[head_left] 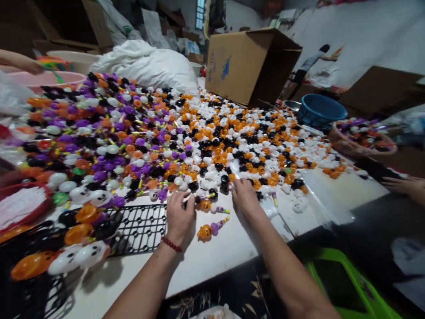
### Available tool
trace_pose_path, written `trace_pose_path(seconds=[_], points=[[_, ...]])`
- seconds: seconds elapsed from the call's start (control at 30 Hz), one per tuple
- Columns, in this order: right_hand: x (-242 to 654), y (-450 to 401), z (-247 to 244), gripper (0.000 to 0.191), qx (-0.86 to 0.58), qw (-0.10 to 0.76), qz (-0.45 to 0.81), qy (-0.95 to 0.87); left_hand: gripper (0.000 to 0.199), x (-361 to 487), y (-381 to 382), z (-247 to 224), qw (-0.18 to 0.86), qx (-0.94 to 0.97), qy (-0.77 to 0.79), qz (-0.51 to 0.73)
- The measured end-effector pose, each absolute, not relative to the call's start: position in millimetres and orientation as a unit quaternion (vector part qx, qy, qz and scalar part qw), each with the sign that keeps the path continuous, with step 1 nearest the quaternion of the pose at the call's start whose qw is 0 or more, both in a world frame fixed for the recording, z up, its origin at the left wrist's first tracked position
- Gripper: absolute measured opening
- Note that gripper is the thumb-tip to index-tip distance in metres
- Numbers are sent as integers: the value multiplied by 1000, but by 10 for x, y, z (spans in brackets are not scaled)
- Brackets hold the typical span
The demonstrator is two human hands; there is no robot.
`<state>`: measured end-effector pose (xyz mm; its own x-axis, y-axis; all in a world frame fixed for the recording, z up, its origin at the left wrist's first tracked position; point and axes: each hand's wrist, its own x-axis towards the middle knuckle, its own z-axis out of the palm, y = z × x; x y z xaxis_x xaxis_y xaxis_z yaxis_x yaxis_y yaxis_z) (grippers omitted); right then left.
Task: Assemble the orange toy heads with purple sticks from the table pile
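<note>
On the white tabletop (232, 252), near its front edge, both hands work at the rim of a wide heap of small toys (206, 128) in orange, white, black and purple. The left hand (179, 219) lies palm down with fingers curled, pinching a thin stick toy (207, 197) between thumb and forefinger; a red bead bracelet (171, 244) circles its wrist. Just to its right lie two orange pumpkin-headed sticks (206, 231), one touching the hand's side, the other a little nearer the edge. The right hand (245, 195) rests flat with fingers spread loosely on the edge of the heap, its fingertips among black and white pieces; whether it grips one of them cannot be told. A clear plastic bag (318, 199) lies just beside it on the right. A black mesh tray (139, 228) sits left of the left hand, with larger pumpkin and ghost toys (71, 257) on it. Behind the heap stands an open cardboard box (249, 64), with a blue basin (318, 110) to its right and a white sack (149, 64) to its left. Another person's hand (407, 186) reaches in at the right edge, and another's arm (20, 62) at the far left.
</note>
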<state>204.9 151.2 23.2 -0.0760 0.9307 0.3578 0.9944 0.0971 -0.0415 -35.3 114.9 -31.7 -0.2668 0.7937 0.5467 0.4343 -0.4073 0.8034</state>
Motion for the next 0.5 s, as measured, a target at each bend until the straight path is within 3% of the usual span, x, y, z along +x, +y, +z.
trace_pose_path(seconds=[0.1, 0.2, 0.33, 0.4, 0.5], points=[[1899, 1487, 232, 27, -643, 251, -64, -721, 24, -338, 1137, -285, 137, 594, 483, 629], [1470, 1293, 273, 32, -599, 392, 91, -692, 39, -324, 1112, -268, 187, 621, 463, 604], [953, 987, 307, 28, -500, 424, 281, -701, 50, -322, 1096, -295, 247, 637, 440, 583], [997, 924, 343, 28, -450, 418, 287, -735, 49, -322, 1098, -305, 287, 595, 447, 604], [1580, 970, 417, 29, -500, 428, 164, -735, 52, -307, 1096, -277, 381, 494, 448, 640]])
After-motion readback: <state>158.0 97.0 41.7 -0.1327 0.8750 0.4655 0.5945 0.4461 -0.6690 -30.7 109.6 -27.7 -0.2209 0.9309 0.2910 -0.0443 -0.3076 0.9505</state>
